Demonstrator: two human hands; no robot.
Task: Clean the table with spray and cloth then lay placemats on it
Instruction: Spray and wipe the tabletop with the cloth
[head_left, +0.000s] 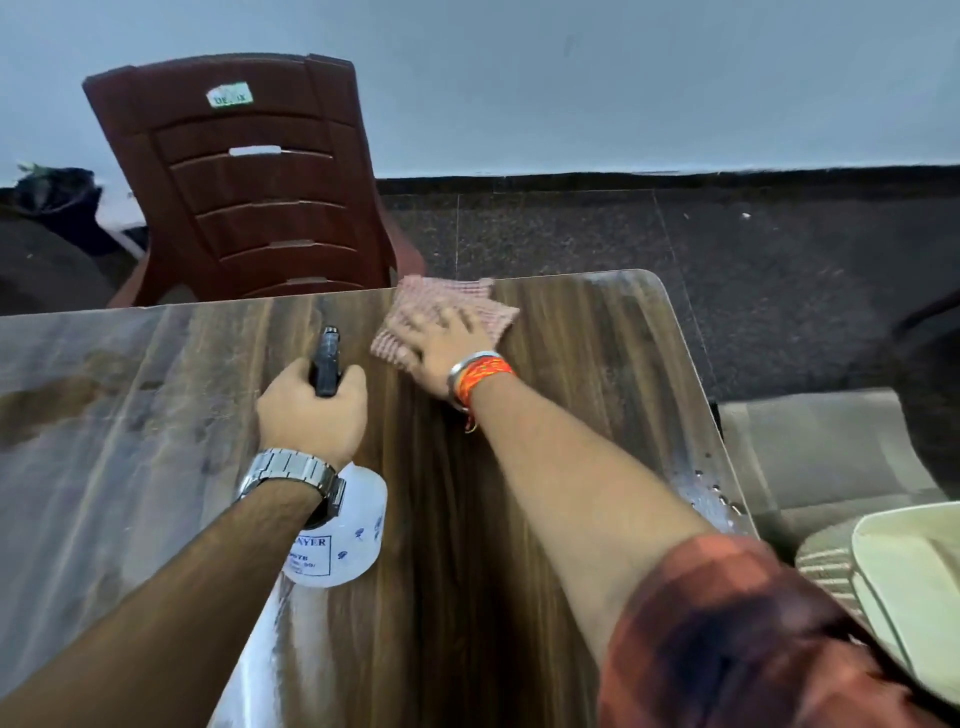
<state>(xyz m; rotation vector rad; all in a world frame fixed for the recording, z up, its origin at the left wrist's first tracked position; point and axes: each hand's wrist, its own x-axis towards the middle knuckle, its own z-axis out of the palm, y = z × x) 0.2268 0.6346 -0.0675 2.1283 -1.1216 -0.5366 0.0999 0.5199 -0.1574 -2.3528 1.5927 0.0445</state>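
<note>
A dark wood-grain table (571, 415) fills the lower view, with wet streaks on its left half and droplets along the right edge. My left hand (311, 410) is closed around the black trigger head of a white spray bottle (353, 535), which hangs below my wrist over the table. My right hand (447, 343) presses flat on a red-and-white checked cloth (467, 301) at the table's far edge, and both look motion-blurred. No placemats are clearly identifiable.
A dark red plastic chair (249, 176) stands against the table's far side. At the lower right sits a pale plastic chair (914, 582) with striped fabric (826, 571) on it. Dark speckled floor (675, 234) lies beyond.
</note>
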